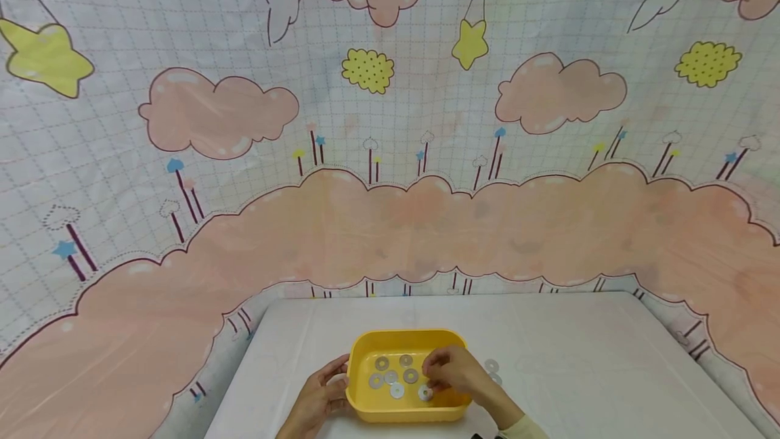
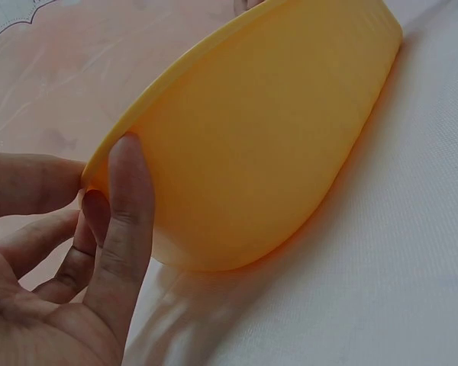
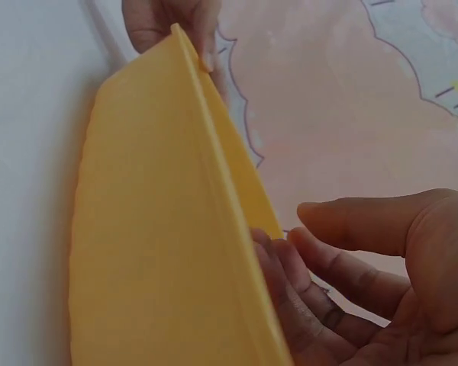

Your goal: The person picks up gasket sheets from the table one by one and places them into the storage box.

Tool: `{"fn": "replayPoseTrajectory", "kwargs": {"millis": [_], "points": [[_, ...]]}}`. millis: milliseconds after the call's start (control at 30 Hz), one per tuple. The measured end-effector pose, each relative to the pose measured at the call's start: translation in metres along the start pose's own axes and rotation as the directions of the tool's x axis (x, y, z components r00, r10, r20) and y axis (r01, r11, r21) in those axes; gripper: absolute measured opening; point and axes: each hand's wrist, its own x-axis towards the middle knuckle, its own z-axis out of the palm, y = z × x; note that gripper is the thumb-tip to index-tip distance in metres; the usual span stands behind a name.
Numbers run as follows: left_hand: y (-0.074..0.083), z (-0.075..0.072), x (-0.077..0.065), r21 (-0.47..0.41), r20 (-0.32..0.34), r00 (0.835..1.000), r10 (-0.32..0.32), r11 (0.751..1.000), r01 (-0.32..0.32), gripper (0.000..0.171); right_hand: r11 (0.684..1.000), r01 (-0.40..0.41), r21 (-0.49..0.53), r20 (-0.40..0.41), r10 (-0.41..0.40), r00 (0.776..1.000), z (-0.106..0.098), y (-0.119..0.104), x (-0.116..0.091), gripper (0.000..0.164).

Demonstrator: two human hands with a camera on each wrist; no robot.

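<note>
A yellow plastic tray sits on the white table, with several flat grey washers scattered over its floor. At its left end, my left hand grips the rim; the left wrist view shows a digit pressed along the outer wall and another touching the rim. My right hand reaches over the tray's right end, fingers bent down inside it. One pale washer lies right by its lower fingers. In the right wrist view, thumb and forefinger stand slightly apart with nothing visible between them; the other fingertips are partly hidden behind the wall.
Just right of the tray, partly behind my right forearm, more washers lie on the white tabletop. A patterned cloth with pink clouds hangs behind the table and spreads along its sides.
</note>
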Motion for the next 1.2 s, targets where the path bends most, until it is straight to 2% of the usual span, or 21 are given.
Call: {"fn": "replayPoseTrajectory", "kwargs": {"millis": [300, 533, 867, 1100, 1200], "points": [[-0.001, 0.002, 0.003, -0.008, -0.007, 1.000, -0.004, 1.000, 0.004, 0.068, 0.998, 0.047, 0.046, -0.070, -0.043, 0.997, -0.016, -0.004, -0.007, 0.022], [0.000, 0.005, 0.007, -0.020, -0.006, 1.000, -0.003, 1.000, 0.003, 0.070, 0.995, 0.085, 0.060, -0.088, -0.080, 0.993, -0.032, -0.004, -0.010, 0.022], [-0.001, 0.006, 0.008, -0.016, -0.007, 1.000, 0.006, 1.000, -0.006, 0.069, 0.995, 0.077, 0.065, -0.153, -0.066, 0.986, -0.055, 0.002, -0.017, 0.031], [-0.002, 0.006, 0.004, -0.016, -0.009, 1.000, -0.001, 1.000, 0.001, 0.069, 0.998, 0.044, 0.048, -0.295, -0.028, 0.955, -0.068, 0.007, -0.025, 0.031], [-0.001, 0.005, 0.002, -0.010, -0.007, 1.000, 0.001, 1.000, -0.001, 0.068, 0.999, 0.035, 0.039, -0.329, -0.020, 0.944, -0.073, 0.009, -0.028, 0.030]]}}
